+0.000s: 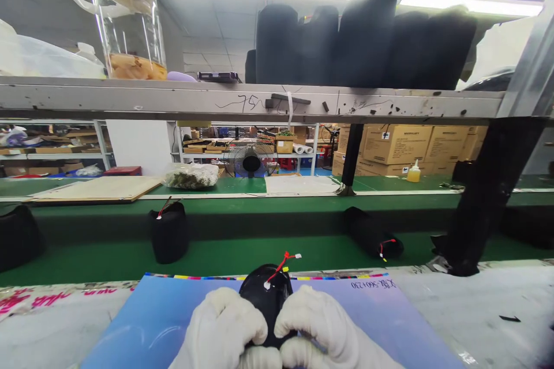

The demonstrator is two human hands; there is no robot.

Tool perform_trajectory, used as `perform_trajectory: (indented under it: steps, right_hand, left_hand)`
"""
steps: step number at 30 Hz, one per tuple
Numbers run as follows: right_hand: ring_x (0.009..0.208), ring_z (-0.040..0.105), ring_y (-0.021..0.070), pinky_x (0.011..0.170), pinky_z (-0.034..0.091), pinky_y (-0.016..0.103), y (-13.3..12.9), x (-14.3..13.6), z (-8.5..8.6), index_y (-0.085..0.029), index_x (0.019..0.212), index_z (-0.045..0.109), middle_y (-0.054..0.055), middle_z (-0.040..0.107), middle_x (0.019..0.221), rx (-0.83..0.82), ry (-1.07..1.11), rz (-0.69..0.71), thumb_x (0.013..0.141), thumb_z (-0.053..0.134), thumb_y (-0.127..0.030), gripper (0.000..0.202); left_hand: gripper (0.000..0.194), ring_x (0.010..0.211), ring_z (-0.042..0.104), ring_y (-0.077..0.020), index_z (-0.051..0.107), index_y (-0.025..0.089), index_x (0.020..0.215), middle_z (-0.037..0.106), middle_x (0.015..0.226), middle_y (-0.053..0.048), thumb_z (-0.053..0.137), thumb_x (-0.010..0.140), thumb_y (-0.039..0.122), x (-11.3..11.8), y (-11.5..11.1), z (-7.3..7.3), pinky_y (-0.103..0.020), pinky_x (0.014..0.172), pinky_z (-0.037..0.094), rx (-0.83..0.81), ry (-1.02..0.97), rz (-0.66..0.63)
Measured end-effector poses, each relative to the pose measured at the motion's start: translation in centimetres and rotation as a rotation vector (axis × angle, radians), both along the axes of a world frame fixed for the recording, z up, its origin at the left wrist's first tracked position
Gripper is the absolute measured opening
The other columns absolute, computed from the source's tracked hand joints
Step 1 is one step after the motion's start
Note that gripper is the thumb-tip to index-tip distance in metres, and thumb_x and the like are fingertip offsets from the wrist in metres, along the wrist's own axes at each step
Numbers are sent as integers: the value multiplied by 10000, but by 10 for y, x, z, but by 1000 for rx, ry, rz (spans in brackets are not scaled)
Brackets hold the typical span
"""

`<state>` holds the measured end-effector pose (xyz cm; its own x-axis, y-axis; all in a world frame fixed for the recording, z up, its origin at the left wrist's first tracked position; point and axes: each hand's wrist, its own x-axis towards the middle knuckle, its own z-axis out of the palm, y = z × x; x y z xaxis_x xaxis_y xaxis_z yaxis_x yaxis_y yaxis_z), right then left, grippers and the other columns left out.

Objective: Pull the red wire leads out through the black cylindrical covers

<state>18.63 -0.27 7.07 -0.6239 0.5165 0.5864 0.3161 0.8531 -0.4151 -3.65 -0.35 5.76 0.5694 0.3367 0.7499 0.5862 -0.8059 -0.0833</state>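
Low in the view, my left hand point(227, 326) and my right hand point(320, 323), both in white gloves, grip a rounded black item point(266, 298) from either side. Their fingers are curled and nearly meet at its lower part. A red wire lead point(281, 265) with a small white connector sticks up from the top of the black item. Under the hands lies a glossy blue-purple sheet point(147, 323) on the white worktop. The lower end of the black item is hidden by the gloves.
Beyond the worktop runs a green belt point(259, 248) carrying black cylinders point(169, 236) with wires. Above is a metal shelf point(186, 98) with a glass jug point(130, 29) and several black cylinders. A black-wrapped post point(485, 202) stands at right. A fan point(251, 161) and cartons are behind.
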Motion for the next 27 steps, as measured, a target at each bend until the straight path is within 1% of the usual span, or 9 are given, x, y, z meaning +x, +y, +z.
perform_trajectory:
  steps: [2,4,7,10,12,17,20,23,27]
  right_hand:
    - [811,630,158,776,490,263,-2,-2,0,-228,974,655,21,689,876,-137,32,-31,874,646,-223,101]
    - [783,618,150,751,504,248,-2,-3,-5,-258,1142,623,-1,653,852,-239,97,-68,832,688,-217,320]
    - [661,583,120,640,507,217,0,-2,-15,-293,1378,456,-29,610,792,-336,140,-52,831,679,-259,593]
    - [586,561,110,574,499,212,0,1,-16,-314,1404,445,-16,640,800,-357,104,-35,869,625,-326,564]
    - [531,538,98,545,494,211,-1,2,-11,-327,1388,476,-12,666,828,-352,83,-56,879,611,-381,530]
    - [514,553,116,536,499,219,-5,13,7,-295,1248,629,-25,662,709,-342,58,-94,865,622,-472,423]
    - [499,578,134,544,521,239,-8,19,14,-280,1139,682,-14,650,607,-344,58,-119,954,498,-415,293]
    - [556,628,139,625,544,237,-9,13,14,-287,1037,703,-10,679,638,-293,22,-99,979,445,-355,273]
    - [645,649,151,658,534,236,-11,2,6,-243,1205,621,28,725,877,-229,-32,-63,898,572,-304,317]
  left_hand:
    - [324,497,522,-128,430,252,744,554,556,67,419,975,478,2,1,5,-255,464,370,46,-14,18]
    - [364,517,531,-125,426,248,724,554,564,61,373,988,494,3,0,8,-253,499,374,37,-59,4]
    - [326,524,534,-126,468,251,743,550,568,58,400,989,453,5,-5,11,-254,497,344,10,-48,47]
    - [113,468,506,-131,555,269,813,541,531,65,534,923,253,8,-10,12,-276,465,292,196,90,171]
    - [139,463,527,-136,573,276,816,557,520,70,562,849,142,9,-10,9,-281,470,312,282,123,204]
    - [221,420,556,-132,560,268,800,587,509,90,517,731,63,12,1,-5,-278,432,359,300,48,109]
    - [244,385,546,-130,549,262,773,588,481,98,493,701,35,14,5,-7,-267,419,387,315,13,113]
    - [223,331,493,-122,537,256,745,555,445,106,489,748,38,13,4,-4,-274,389,357,323,18,82]
    - [118,464,581,-132,581,280,824,622,552,87,523,909,221,10,-4,2,-261,450,400,152,58,35]
